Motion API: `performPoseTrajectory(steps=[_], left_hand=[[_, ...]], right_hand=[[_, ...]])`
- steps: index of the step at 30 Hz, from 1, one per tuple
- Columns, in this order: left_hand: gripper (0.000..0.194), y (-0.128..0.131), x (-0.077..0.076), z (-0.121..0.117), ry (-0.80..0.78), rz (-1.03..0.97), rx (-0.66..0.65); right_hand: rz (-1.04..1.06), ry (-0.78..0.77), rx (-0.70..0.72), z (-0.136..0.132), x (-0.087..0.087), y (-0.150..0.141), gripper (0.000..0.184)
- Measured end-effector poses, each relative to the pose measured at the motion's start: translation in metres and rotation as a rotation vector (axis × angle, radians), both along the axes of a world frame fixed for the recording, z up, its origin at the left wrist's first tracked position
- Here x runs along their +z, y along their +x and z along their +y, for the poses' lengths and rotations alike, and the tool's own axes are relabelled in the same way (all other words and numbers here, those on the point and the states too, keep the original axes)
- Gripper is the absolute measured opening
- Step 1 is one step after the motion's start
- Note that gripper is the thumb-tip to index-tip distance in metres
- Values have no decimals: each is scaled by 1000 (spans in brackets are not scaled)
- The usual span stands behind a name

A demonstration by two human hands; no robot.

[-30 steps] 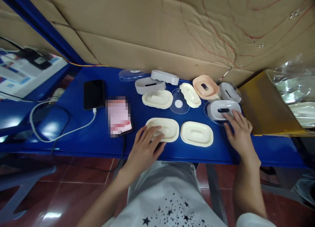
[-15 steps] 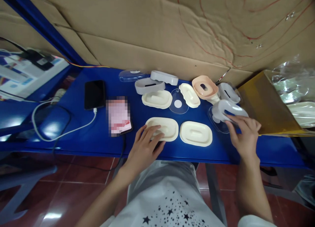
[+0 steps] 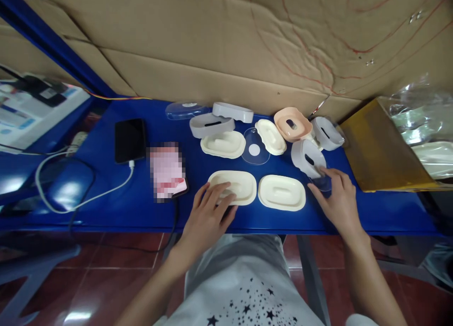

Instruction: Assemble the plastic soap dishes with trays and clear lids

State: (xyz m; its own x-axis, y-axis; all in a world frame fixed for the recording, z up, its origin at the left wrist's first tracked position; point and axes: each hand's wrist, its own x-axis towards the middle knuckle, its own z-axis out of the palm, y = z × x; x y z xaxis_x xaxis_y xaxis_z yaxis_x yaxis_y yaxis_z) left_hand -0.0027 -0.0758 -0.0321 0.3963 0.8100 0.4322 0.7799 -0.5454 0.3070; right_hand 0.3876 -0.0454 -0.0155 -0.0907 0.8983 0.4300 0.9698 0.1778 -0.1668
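My left hand (image 3: 208, 213) is open, its fingertips lying on an oval cream tray (image 3: 244, 188) with a raised middle. To its right a second cream tray (image 3: 282, 192) lies flat near the front edge. My right hand (image 3: 336, 194) has thumb and fingers apart, beside a light grey oval container (image 3: 303, 162) with a dark slot. A clear lid (image 3: 322, 182) shows partly under the container and between those fingers. Behind lie two more cream pieces (image 3: 222, 144), a round clear lid (image 3: 255, 154) with a white dot, and a peach container (image 3: 292, 125).
More grey containers (image 3: 212, 125) and a clear cover (image 3: 187, 111) stand along the cardboard wall (image 3: 194, 52). To the left are a black phone (image 3: 130, 142) on a white cable and a second, blurred-out phone (image 3: 168, 170). A carton (image 3: 382, 151) with plastic-wrapped pieces is at the right.
The grey container, lifted and tilted in my right hand before, now rests on the table further left. My right fingers have spread from it. My left hand stays on the cream tray.
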Motion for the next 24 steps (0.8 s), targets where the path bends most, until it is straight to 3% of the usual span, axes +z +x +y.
performPoseTrajectory(steps=[4,8,11,15,19,24], left_hand=[[17,0,0,1,11,16,4],[17,1,0,1,14,6,6],[17,1,0,1,1,-10,14],[17,0,-1,1,13,-7,3],[16,0,0,2,24,5,-1],[17,1,1,1,30,-8,-9]], right_hand=[[17,-48,53,-9,-3,14,47],[69,-54,149,-6,3,15,53],[162,41,177,-4,14,21,57],[250,201,106,-2,28,34,48],[120,61,68,-7,34,36,36],[-9,-42,35,-32,33,47,35]])
